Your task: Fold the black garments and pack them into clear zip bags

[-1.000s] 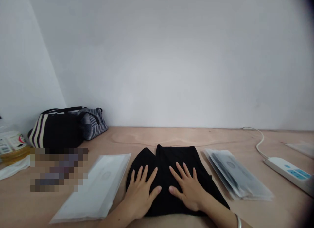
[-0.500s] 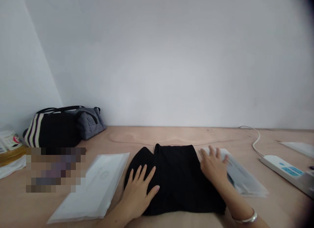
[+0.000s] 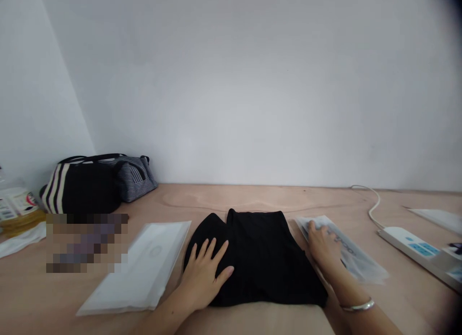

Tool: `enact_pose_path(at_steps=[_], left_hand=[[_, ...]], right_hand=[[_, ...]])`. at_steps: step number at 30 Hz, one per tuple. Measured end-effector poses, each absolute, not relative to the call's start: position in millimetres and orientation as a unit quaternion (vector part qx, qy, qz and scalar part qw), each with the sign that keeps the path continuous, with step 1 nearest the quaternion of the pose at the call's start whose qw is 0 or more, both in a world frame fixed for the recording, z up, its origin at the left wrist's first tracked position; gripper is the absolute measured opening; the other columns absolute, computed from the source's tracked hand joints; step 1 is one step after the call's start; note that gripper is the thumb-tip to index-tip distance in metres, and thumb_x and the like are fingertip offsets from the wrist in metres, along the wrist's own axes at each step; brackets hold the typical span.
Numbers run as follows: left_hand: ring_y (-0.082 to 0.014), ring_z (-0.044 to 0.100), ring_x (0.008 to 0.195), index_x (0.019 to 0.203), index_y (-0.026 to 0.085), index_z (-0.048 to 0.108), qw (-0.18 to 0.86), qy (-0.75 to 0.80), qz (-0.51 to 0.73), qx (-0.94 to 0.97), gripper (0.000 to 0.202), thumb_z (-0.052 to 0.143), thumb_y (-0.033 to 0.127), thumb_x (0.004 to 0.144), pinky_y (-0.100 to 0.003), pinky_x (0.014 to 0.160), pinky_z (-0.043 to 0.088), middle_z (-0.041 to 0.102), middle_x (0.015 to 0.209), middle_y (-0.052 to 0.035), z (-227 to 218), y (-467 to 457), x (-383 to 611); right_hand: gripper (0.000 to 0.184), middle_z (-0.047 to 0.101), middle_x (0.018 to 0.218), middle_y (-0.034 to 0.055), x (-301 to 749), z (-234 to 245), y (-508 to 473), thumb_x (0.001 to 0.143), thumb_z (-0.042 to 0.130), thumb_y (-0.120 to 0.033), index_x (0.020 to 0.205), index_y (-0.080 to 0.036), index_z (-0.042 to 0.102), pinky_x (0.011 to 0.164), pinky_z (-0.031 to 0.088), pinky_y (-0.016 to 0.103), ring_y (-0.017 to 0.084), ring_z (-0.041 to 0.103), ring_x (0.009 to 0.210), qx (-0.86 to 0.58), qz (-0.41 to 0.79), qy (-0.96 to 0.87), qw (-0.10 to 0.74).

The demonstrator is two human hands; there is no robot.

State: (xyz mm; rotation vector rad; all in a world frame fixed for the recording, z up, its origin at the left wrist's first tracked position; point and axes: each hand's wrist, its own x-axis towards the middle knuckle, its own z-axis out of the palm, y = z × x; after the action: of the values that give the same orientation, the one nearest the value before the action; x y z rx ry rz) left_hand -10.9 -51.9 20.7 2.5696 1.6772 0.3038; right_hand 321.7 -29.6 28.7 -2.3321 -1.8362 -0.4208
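My left hand [image 3: 205, 275] lies flat on a folded black garment [image 3: 263, 258], fingers spread, holding nothing. My right hand [image 3: 323, 243] is on a stack of clear plastic packets [image 3: 357, 255] to the right of the garment, its fingertips pressed onto the top packet. Whether those fingers grip the packet, I cannot tell. A silver bangle [image 3: 357, 305] circles my right wrist. Left of the garment lies a flat white packet [image 3: 137, 267].
A black-and-striped bag [image 3: 86, 188] stands against the wall at the back left. Beside it are a bottle of yellow oil [image 3: 18, 212] and a pixelated patch [image 3: 86, 243]. A white power strip [image 3: 407, 246] with its cable [image 3: 373, 205] and a flat sheet [image 3: 438, 217] lie at right on the plywood table [image 3: 252, 198].
My right hand has left the garment and moved onto the clear packets, and its fingers have closed together. My left hand stays on the garment.
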Motion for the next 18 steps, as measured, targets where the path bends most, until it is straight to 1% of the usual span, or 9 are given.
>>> enact_pose_path(at_steps=[2,4,6,7,9,11,12,15,18], left_hand=[[-0.0294,0.020,0.127,0.134,0.031,0.024,0.045,0.543,0.109,0.832,0.056,0.024,0.059,0.084,-0.053,0.100,0.016,0.030,0.138,-0.0072,23,-52,-11],[-0.0269,0.020,0.128,0.133,0.029,0.027,0.064,0.546,0.145,0.823,0.053,0.023,0.055,0.086,-0.050,0.101,0.017,0.031,0.138,-0.0059,27,-50,-12],[-0.0238,0.023,0.127,0.131,0.026,0.033,0.074,0.553,0.217,0.801,0.049,0.024,0.050,0.088,-0.045,0.102,0.021,0.034,0.136,-0.0049,36,-47,-15],[-0.0223,0.025,0.126,0.128,0.025,0.037,0.074,0.552,0.263,0.787,0.047,0.024,0.047,0.089,-0.043,0.102,0.023,0.036,0.135,-0.0048,41,-45,-17],[-0.0198,0.032,0.122,0.124,0.022,0.041,0.066,0.538,0.354,0.762,0.042,0.025,0.041,0.090,-0.038,0.101,0.027,0.041,0.130,-0.0051,52,-42,-22],[-0.0186,0.038,0.117,0.119,0.020,0.044,0.053,0.518,0.427,0.739,0.038,0.025,0.037,0.091,-0.037,0.100,0.029,0.046,0.123,-0.0053,62,-40,-28],[-0.0185,0.040,0.114,0.117,0.020,0.045,0.046,0.510,0.453,0.729,0.036,0.026,0.036,0.091,-0.037,0.099,0.030,0.048,0.120,-0.0052,66,-39,-32],[-0.0197,0.044,0.109,0.112,0.020,0.046,0.023,0.505,0.501,0.702,0.032,0.028,0.034,0.090,-0.038,0.096,0.033,0.051,0.113,-0.0053,74,-39,-41],[-0.0209,0.045,0.107,0.110,0.020,0.047,0.007,0.506,0.516,0.691,0.031,0.028,0.034,0.089,-0.039,0.094,0.034,0.052,0.109,-0.0055,76,-39,-46]], right_hand=[[0.038,0.055,0.089,0.0250,320,36,-32,0.083,0.021,-0.009,0.106,-0.004,0.051,0.063,0.040,0.045,0.036,0.056,0.082,-0.812,-0.188,-0.550,0.062],[0.034,0.055,0.088,0.0217,319,44,-33,0.081,0.026,-0.006,0.099,-0.004,0.054,0.065,0.041,0.040,0.032,0.056,0.082,-0.813,-0.199,-0.545,0.054],[0.031,0.053,0.094,0.0215,318,53,-33,0.076,0.030,-0.004,0.095,-0.005,0.054,0.069,0.042,0.038,0.030,0.055,0.084,-0.800,-0.199,-0.561,0.075],[0.031,0.051,0.100,0.0224,316,58,-32,0.074,0.032,-0.003,0.096,-0.005,0.053,0.072,0.042,0.037,0.029,0.054,0.086,-0.787,-0.202,-0.574,0.100],[0.037,0.040,0.117,0.0230,307,65,-30,0.070,0.033,-0.003,0.103,-0.005,0.050,0.078,0.042,0.036,0.027,0.051,0.094,-0.733,-0.204,-0.625,0.173],[0.044,0.030,0.128,0.0201,290,71,-29,0.070,0.033,-0.004,0.112,-0.007,0.045,0.086,0.039,0.034,0.024,0.047,0.102,-0.640,-0.188,-0.703,0.246],[0.046,0.028,0.129,0.0182,279,73,-29,0.070,0.032,-0.004,0.115,-0.008,0.043,0.089,0.038,0.033,0.022,0.045,0.106,-0.585,-0.172,-0.744,0.271],[0.044,0.036,0.124,0.0143,242,75,-30,0.073,0.031,-0.004,0.114,-0.013,0.044,0.095,0.034,0.032,0.019,0.039,0.113,-0.453,-0.115,-0.833,0.294],[0.031,0.043,0.118,0.0115,209,73,-32,0.081,0.031,-0.011,0.108,-0.016,0.047,0.093,0.036,0.031,0.018,0.040,0.113,-0.373,-0.053,-0.889,0.261]])
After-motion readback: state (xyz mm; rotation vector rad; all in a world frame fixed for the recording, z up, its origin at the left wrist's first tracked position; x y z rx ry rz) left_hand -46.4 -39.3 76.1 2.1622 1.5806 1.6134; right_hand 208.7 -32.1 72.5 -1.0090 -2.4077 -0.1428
